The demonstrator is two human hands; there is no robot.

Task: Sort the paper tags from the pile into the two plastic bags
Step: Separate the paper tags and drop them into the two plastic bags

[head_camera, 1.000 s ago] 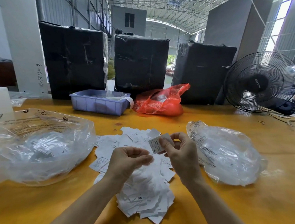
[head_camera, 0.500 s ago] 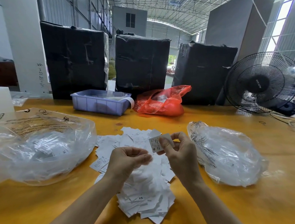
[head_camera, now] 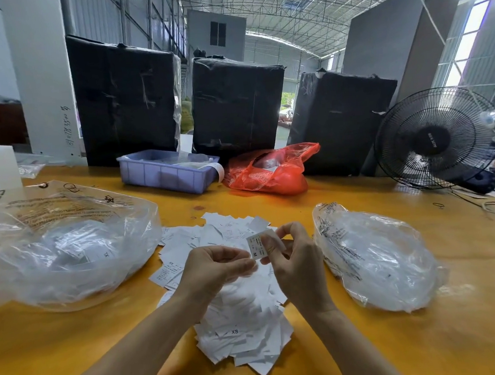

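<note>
Pinching a paper tag (head_camera: 257, 245) marked "M" between thumb and fingers, the right hand (head_camera: 294, 261) held it above the pile of tags (head_camera: 239, 313) at the desk's (head_camera: 434, 350) near centre. The left hand (head_camera: 214, 269), fingers curled, met the tag's lower edge. One clear plastic bag (head_camera: 63, 248) lay left of the pile, another (head_camera: 378, 256) right; a blue tray (head_camera: 167, 172) stood farther back.

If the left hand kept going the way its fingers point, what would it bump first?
Probably the tag pinched in the right hand: the left hand's fingertips point right at it, nearly touching. Depth is unclear.
</note>
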